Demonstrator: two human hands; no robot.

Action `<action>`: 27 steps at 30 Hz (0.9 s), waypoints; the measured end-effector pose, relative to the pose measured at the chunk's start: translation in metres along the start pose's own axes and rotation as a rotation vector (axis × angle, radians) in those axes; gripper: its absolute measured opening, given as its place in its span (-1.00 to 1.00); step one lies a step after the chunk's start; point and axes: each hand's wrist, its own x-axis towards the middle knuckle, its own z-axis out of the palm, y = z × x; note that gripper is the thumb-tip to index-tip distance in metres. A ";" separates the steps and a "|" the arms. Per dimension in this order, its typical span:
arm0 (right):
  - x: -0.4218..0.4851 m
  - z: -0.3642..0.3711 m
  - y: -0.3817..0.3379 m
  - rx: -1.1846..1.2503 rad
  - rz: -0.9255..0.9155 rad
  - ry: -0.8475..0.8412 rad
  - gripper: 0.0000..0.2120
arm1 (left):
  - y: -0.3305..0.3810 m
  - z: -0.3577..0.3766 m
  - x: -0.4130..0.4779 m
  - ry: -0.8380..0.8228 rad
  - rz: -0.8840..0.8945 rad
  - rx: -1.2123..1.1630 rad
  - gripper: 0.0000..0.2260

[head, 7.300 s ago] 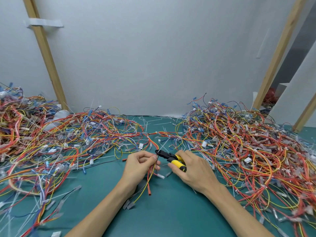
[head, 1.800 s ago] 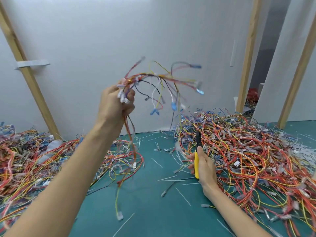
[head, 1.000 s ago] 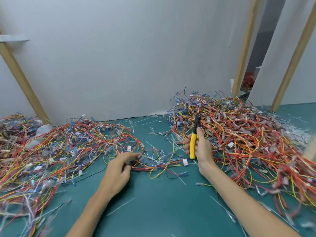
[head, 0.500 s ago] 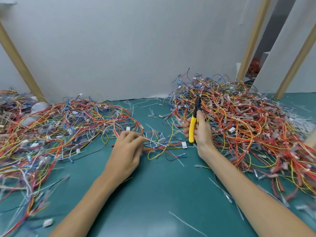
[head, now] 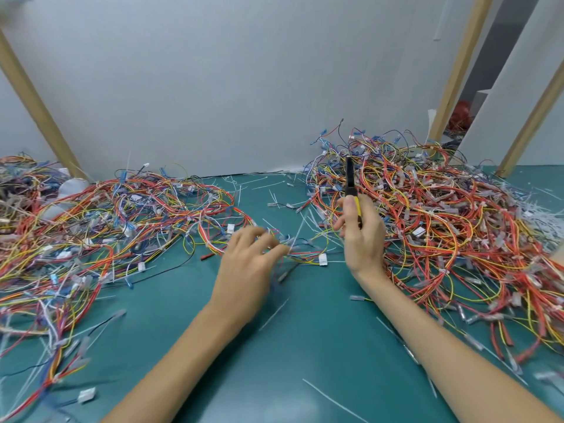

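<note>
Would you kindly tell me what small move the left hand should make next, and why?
Probably close the left hand on the loose wire bundle under its fingertips and lift it toward the cutters. Its fingers lie spread over those wires, gripping nothing that I can see, while the right hand holds the cutters upright, nose up, clear of the bundle.
</note>
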 end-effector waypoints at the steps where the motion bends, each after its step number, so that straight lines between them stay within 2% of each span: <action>1: -0.001 0.002 -0.003 0.007 -0.042 -0.009 -0.61 | -0.007 -0.006 0.004 0.037 0.041 0.057 -0.72; 3: -0.006 0.007 -0.008 0.055 -0.032 -0.039 -0.59 | -0.019 -0.014 0.012 0.037 0.058 0.101 -0.62; 5: -0.012 0.012 -0.007 0.044 0.021 -0.110 -0.58 | -0.027 -0.015 0.013 -0.045 -0.031 0.037 -0.51; 9: -0.012 0.011 0.000 0.018 0.211 -0.352 -0.63 | -0.032 -0.002 0.002 -0.089 -0.332 -0.299 -0.77; 12: -0.008 0.008 -0.004 0.085 0.237 -0.531 -0.57 | -0.036 0.005 0.002 -0.058 -0.529 -0.527 -0.80; 15: -0.004 0.006 -0.017 0.243 0.306 -0.620 -0.54 | -0.039 0.001 0.004 -0.039 -0.661 -0.695 -0.78; 18: -0.003 0.007 -0.028 0.412 0.429 -0.719 -0.51 | -0.035 -0.001 0.005 0.003 -0.714 -0.810 -0.79; 21: -0.009 0.010 -0.033 0.573 0.602 -0.856 -0.48 | -0.028 0.000 0.005 0.099 -0.758 -0.817 -0.71; 24: -0.014 0.012 -0.032 0.613 0.673 -0.940 -0.47 | -0.028 0.001 0.002 0.114 -0.689 -0.768 -0.66; 27: -0.014 0.012 -0.027 0.600 0.691 -0.906 -0.48 | -0.034 -0.001 -0.001 0.091 -0.564 -0.641 -0.63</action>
